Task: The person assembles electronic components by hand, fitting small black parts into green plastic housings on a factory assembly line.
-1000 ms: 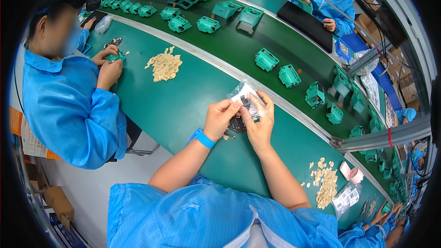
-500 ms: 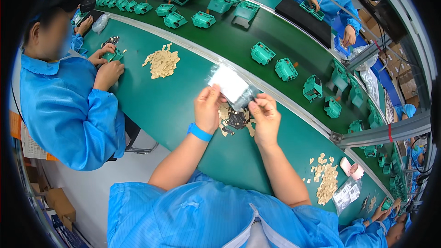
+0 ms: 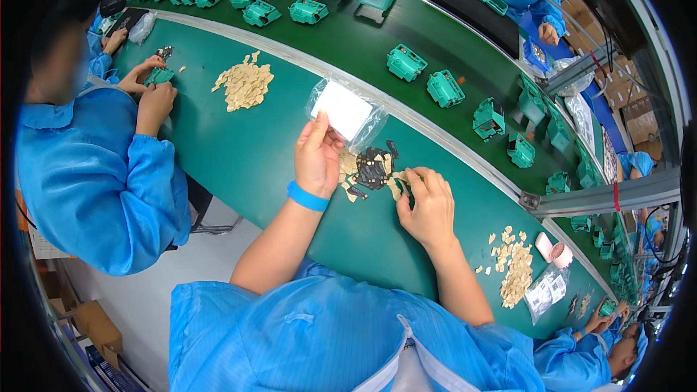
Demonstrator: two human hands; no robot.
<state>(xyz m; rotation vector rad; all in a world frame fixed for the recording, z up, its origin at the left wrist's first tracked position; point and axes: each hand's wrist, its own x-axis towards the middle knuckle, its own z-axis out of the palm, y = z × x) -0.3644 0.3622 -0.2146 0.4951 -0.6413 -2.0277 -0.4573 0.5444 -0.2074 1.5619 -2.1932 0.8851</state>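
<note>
The left hand (image 3: 317, 157) covers the lower edge of the clear plastic bag (image 3: 347, 111), so the pinch of the fingers on it cannot be seen. The white label inside the bag is too blurred to make out. The right hand (image 3: 428, 207) hides whatever its fingertips press at the edge of the small pile of black and tan parts (image 3: 370, 169); single pieces in that pile are too small to tell apart. The person's elbows and torso are cut off by the lower edge.
</note>
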